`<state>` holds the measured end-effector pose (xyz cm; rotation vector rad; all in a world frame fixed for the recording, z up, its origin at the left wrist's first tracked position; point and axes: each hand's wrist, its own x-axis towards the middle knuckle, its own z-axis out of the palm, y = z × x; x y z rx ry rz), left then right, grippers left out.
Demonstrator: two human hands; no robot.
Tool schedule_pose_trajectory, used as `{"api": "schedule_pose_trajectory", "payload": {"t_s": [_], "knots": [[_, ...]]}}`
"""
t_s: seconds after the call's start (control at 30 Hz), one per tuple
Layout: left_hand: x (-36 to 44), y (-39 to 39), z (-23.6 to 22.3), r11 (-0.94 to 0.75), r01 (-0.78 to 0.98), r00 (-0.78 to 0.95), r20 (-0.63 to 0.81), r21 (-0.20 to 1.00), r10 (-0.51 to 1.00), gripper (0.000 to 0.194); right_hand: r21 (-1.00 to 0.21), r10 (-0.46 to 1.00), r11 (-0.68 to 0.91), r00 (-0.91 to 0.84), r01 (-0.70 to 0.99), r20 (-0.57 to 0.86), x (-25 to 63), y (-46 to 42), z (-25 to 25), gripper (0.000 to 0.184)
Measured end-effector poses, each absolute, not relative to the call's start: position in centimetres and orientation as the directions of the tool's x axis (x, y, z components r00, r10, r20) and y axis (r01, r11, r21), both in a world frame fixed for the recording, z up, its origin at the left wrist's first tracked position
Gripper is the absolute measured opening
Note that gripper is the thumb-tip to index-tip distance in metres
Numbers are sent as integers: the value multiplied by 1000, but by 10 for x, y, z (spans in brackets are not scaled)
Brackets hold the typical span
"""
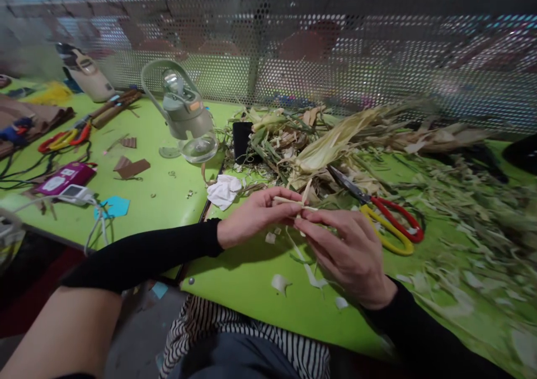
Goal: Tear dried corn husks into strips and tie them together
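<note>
Left hand (264, 214) and right hand (348, 250) both pinching pale husk strip (308, 193), dial centre, above green table (243, 289). From there: clear bottle (188, 124), 10 o'clock, lidded, contents unclear; beige bottle (89, 76) farther along 10, contents hidden; husk pile (329, 146), 1 o'clock; scissors (364, 198), 3 o'clock.

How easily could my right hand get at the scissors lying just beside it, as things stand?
Probably yes: the scissors lie close to the right hand, with nothing visible blocking the way. It is busy with a pale strip, though, which the left hand also holds.
</note>
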<state>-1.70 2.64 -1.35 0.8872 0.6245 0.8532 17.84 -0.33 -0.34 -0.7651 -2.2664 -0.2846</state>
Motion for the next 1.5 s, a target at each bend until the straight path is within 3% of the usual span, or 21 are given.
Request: {"api": "schedule_pose_trajectory", "payload": {"t_s": [0.17, 0.37, 0.5, 0.7, 1.03, 1.33, 1.5], "knots": [[-17, 27, -17, 356, -367, 532, -120, 860, 838, 38, -20, 444, 793, -554, 609, 705, 177, -2, -3, 25], [-18, 28, -14, 366, -300, 567, -144, 881, 811, 27, -419, 708, 652, -309, 632, 635, 172, 0, -7, 2], [-20, 27, -11, 330, -237, 587, -136, 914, 798, 21, -624, 833, 532, -222, 572, 507, 170, 1, -6, 11], [-21, 27, -12, 229, -190, 542, -93, 955, 835, 31, -852, 946, 320, -180, 413, 268, 169, 0, -8, 15], [-21, 27, -12, 195, -221, 558, -41, 956, 829, 25, -893, 962, 266, -154, 362, 224, 169, 1, -8, 18], [-22, 32, -13, 377, -202, 627, -176, 904, 759, 20, -944, 980, 151, -170, 294, 104, 168, -4, -6, 18], [-21, 30, -13, 352, -214, 592, -166, 911, 789, 21, -960, 978, 144, -185, 242, 100, 168, -1, -10, 16]]}}
